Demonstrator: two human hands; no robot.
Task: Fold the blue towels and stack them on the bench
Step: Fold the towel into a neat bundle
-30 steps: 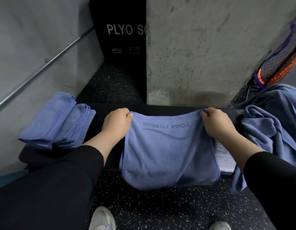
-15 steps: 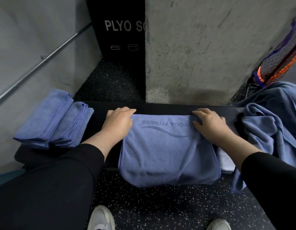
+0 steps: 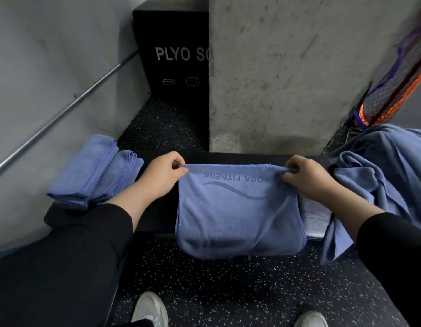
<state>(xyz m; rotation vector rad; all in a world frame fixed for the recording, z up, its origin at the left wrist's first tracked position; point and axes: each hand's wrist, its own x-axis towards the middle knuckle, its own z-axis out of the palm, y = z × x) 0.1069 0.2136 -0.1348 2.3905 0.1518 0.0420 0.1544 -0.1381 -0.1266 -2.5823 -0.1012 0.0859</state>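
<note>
Pinched the far edge of the blue towel (image 3: 237,208) at both corners, left hand (image 3: 161,177) and right hand (image 3: 309,179) each curled knuckles-up around the hem, forearms reaching forward from black sleeves. Lay draped over the front of the dark worktop (image 3: 155,215), printed side up, lower fold hanging toward the speckled floor (image 3: 228,291). Sat between folded towels (image 3: 94,171) at left and an unfolded heap (image 3: 379,175) at right

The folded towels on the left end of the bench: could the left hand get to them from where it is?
Probably yes. The folded towels lie just beside the left hand with only bare bench between. But that hand now pinches a corner of the printed towel, so it would have to let go first.
</note>
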